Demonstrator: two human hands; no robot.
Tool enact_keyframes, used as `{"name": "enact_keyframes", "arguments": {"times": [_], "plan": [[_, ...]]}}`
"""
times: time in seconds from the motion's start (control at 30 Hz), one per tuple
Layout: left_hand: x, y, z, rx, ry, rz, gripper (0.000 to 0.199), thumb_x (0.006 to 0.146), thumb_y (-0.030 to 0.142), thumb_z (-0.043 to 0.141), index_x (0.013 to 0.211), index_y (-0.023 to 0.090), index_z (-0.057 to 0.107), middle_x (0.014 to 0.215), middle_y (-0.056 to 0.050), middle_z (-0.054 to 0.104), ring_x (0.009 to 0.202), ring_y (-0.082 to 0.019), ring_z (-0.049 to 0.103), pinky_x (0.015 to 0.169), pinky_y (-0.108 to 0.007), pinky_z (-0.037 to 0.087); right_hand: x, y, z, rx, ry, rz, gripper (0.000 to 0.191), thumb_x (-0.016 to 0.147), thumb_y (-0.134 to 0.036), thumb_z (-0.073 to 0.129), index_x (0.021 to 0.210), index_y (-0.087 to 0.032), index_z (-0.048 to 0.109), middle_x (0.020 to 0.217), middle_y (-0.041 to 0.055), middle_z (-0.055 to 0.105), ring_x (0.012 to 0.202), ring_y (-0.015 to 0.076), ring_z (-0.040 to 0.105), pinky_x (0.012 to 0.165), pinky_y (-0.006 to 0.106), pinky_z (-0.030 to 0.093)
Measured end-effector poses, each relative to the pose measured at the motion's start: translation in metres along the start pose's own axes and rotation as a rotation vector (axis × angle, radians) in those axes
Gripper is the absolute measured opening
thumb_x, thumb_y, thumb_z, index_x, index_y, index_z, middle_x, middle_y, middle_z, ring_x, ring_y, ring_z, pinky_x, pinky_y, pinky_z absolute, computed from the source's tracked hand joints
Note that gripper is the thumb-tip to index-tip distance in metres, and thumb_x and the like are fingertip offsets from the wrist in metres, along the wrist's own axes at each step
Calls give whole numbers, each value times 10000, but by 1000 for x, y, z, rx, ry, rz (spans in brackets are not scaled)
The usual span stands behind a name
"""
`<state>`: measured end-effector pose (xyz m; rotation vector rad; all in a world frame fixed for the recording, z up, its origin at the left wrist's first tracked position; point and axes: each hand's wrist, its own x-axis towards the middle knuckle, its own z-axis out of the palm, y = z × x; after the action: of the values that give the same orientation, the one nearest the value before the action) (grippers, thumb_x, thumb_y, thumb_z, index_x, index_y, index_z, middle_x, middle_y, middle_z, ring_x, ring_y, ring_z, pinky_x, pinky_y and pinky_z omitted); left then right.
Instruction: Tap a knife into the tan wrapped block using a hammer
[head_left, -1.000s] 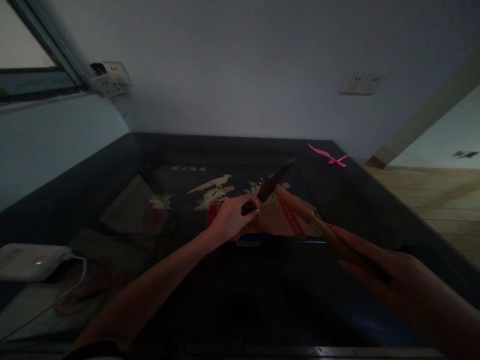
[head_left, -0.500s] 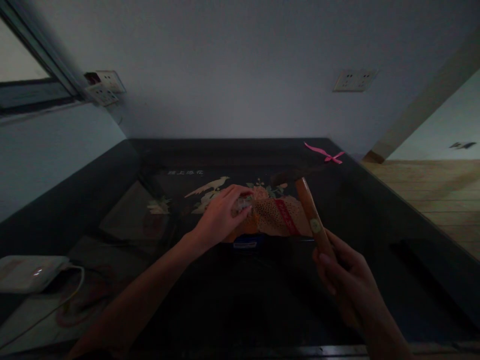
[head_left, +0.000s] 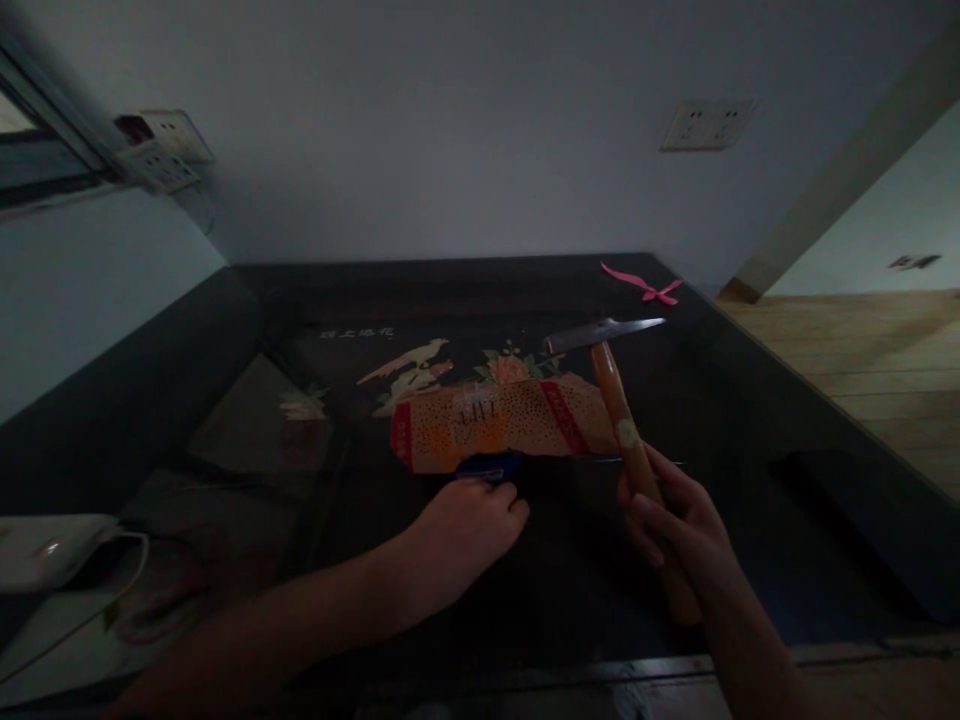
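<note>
My left hand [head_left: 469, 525] has come back from the top of the patterned cardboard [head_left: 517, 418] to its near edge, uncovering the clear piece [head_left: 472, 406] lying there. The hammer [head_left: 628, 432] in my right hand [head_left: 675, 515] has turned a little, so its head now shows side-on, blunt end to the left and tapered end to the right.

My right fingers are wrapped round the middle of the wooden handle. My left fingers are curled beside a blue object [head_left: 487, 467]; whether they touch it or grip anything, I cannot tell. The cardboard lies across the middle of the dark table [head_left: 420, 290], with the hammer head just beyond its right end.

To handle this well, I judge that I should keep the handle firm but my wrist loose, hold the head steady, and leave my left fingers well apart from it. The dim light makes small pieces hard to pick out, so slow, careful fingers seem best.

Around me, a pink ribbon [head_left: 652, 295] lies at the far right corner, and a white box [head_left: 52, 548] with a cable [head_left: 141, 572] sits at the left, apart from both hands. Nothing there blocks the hammer; the blue object is what crowds my left hand.
</note>
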<state>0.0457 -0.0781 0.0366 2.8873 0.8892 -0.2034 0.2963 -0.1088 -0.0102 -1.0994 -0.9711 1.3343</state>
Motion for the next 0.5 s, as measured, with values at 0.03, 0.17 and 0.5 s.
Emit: {"name": "enact_keyframes", "arguments": {"times": [0.03, 0.17, 0.5], "plan": [[6, 2, 9, 34, -36, -36, 151, 826, 43, 576, 951, 115, 621, 907, -89, 676, 724, -218, 665, 606, -320, 528, 0, 0, 0, -8, -4, 0, 526, 742, -322, 781, 1241, -282, 619, 724, -19, 634, 322, 21, 454, 310, 139, 287], [18, 7, 31, 49, -87, -104, 156, 835, 41, 565, 966, 94, 630, 921, -113, 678, 721, -230, 668, 570, -323, 529, 1, 1, 0, -14, -27, 4, 533, 753, -328, 771, 1255, -282, 599, 703, -26, 631, 310, 20, 445, 306, 137, 282], [22, 5, 45, 89, 28, -82, 60, 822, 70, 606, 862, 96, 643, 780, -109, 700, 662, -226, 663, 574, -322, 495, 0, 3, -3, -8, -22, -5, 483, 777, -307, 752, 1237, -292, 606, 717, -29, 623, 321, 12, 438, 322, 138, 279]]}}
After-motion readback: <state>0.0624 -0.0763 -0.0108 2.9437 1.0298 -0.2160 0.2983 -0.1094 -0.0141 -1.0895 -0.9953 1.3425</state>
